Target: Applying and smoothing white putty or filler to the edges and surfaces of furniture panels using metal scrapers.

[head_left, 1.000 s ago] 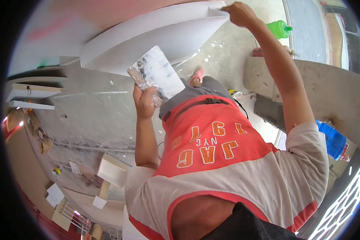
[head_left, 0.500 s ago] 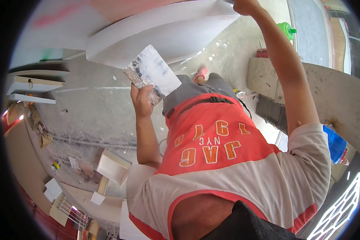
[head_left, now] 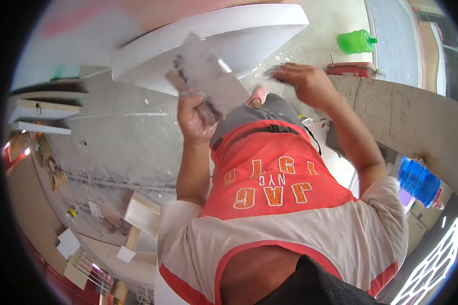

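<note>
My left hand [head_left: 192, 119] is closed round the lower edge of a putty board [head_left: 208, 71], a flat pale rectangle with dark smears along its grip side. The board is tilted in front of my waist. To its right, my right hand [head_left: 310, 85] is raised with its fingers closed on a small greyish tool, which looks like a putty knife [head_left: 270, 72] but is blurred by motion. Beyond both hands lies a long white curved panel [head_left: 249, 30]; neither hand touches it.
On the right stand a green water jug [head_left: 355, 41], a red case [head_left: 351, 69] and a long grey-beige bench [head_left: 407, 109]. A blue water jug [head_left: 418, 182] is nearer. White drawer-like boxes [head_left: 142, 212] and boards lie left on the stained concrete floor [head_left: 122, 137].
My right hand has come back from the panel's far right end toward the board, its elbow bending. My left hand and the board have shifted slightly right and away from me.
</note>
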### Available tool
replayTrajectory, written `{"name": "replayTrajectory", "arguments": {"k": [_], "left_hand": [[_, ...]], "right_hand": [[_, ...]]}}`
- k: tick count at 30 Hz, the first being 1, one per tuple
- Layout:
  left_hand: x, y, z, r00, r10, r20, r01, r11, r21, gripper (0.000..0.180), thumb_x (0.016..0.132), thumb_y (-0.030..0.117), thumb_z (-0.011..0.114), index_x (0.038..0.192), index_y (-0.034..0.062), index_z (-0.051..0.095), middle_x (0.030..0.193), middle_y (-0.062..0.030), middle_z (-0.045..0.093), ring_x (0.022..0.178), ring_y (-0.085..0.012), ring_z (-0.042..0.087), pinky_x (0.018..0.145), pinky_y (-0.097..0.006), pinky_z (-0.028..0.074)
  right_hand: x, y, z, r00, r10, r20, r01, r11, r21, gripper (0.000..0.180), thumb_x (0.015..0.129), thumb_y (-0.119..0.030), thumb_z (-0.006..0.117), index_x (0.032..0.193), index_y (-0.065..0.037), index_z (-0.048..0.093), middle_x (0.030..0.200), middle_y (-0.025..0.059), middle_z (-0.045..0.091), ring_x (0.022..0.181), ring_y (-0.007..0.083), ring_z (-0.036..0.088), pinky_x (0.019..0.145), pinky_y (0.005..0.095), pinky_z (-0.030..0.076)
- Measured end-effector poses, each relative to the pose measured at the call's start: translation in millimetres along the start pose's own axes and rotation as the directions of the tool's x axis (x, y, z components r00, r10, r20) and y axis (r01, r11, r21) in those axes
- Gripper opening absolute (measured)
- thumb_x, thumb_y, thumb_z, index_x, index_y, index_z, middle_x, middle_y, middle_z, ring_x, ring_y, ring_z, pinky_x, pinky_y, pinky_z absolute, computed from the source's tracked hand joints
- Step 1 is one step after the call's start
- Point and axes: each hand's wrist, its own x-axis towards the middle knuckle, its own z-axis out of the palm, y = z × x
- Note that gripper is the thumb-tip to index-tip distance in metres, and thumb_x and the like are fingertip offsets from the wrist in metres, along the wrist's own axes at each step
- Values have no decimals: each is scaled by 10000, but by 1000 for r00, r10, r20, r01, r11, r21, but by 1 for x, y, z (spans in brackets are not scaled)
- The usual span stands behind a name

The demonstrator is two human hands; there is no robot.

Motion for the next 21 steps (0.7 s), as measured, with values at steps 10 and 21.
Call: {"name": "replayTrajectory", "arguments": {"k": [10,21], "left_hand": [[-4,14,-21,999,4,-35,7,956,292,554,652,68,427,1186,-35,322,1010,-172,499,794,-280,589,427,-340,538],[-8,7,-33,961,231,-149,-188,947,259,503,683,5,428,1181,-34,364,1065,-140,499,901,-238,550,726,-343,500]], "right_hand": [[127,154,-43,824,566,-35,-512,717,-473,284,638,-78,467,862,-30,635,825,179,612,795,337,580,717,404,463],[107,-35,-15,980,-132,150,144,986,-77,228,694,-18,505,884,-54,626,864,119,620,811,296,563,746,369,446]]}}
